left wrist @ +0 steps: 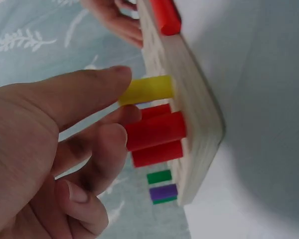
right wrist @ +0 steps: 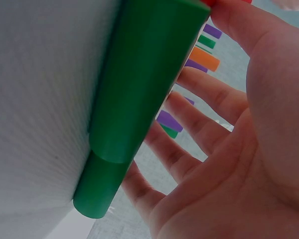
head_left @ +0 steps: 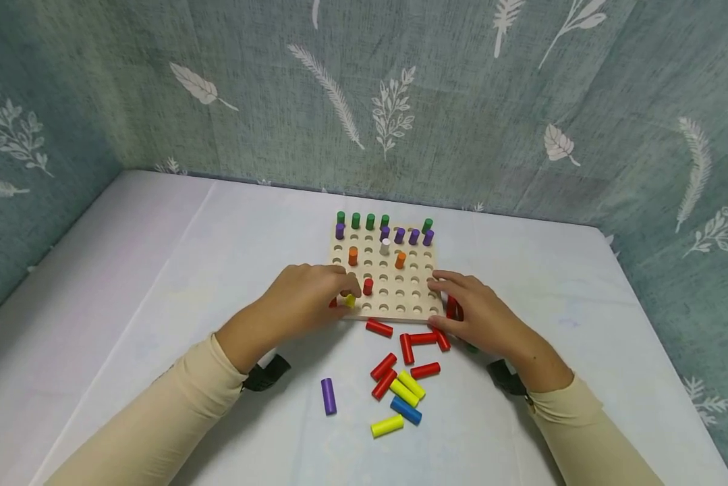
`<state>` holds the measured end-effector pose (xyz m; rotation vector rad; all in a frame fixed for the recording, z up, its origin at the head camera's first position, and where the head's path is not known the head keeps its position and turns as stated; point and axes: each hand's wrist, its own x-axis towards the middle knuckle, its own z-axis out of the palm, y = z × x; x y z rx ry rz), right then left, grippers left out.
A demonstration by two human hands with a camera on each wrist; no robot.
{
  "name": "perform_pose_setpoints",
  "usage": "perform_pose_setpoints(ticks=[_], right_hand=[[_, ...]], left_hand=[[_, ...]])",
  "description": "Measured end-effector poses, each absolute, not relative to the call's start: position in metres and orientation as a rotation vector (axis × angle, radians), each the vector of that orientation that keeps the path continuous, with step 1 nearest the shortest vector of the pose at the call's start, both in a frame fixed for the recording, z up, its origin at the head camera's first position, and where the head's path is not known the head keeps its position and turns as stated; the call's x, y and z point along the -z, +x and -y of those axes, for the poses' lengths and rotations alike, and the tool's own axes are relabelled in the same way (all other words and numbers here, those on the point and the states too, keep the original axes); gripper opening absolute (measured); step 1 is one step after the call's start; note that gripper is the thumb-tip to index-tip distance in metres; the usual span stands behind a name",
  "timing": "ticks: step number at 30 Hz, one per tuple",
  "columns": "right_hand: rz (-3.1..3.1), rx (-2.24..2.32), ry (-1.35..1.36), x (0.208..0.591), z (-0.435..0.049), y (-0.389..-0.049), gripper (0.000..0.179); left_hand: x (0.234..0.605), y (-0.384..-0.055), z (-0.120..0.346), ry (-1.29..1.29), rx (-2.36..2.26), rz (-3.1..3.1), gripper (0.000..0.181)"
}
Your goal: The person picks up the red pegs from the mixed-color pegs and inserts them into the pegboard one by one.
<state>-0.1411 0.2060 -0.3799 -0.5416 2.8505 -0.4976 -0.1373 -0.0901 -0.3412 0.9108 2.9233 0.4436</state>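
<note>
A wooden pegboard (head_left: 390,285) with rows of holes lies on the table between both hands. My left hand (head_left: 312,297) is over its near left corner, pinching a yellow peg (left wrist: 152,89) that stands at the board by its thumb and a finger. Beside those fingers, red pegs (left wrist: 159,130) stand upright in the board. My right hand (head_left: 476,310) rests against the board's right edge, its fingers spread and nothing gripped. Under the right palm lie green pegs (right wrist: 144,84), partly hidden in the head view. Red pegs (head_left: 451,307) also lie by that hand.
Green pegs (head_left: 355,221) and purple pegs (head_left: 399,235) fill parts of the far rows; orange pegs (head_left: 353,256) and a white peg (head_left: 385,246) stand nearer. Loose red pegs (head_left: 407,349), yellow pegs (head_left: 387,426), a blue peg (head_left: 406,410) and a purple peg (head_left: 328,396) lie in front.
</note>
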Motion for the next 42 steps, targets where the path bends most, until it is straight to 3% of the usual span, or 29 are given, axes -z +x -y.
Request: perform_pose_setpoints(ticks=[15,34,42], right_hand=[[-2.852,0.494,-0.547,0.379,-0.207,-0.141,0.073],[-2.858,0.474,-0.548,0.377,-0.205,-0.141,0.073],[-2.854,0.484,-0.542,0.379,-0.206,-0.142,0.073]], left_hand=[[0.338,-0.137,0.085,0.971,-0.47,-2.862,0.019],[0.363,-0.127,0.069,1.067,-0.399,-2.746,0.01],[0.366,-0.124,0.057,0.986,-0.301,-2.784,0.021]])
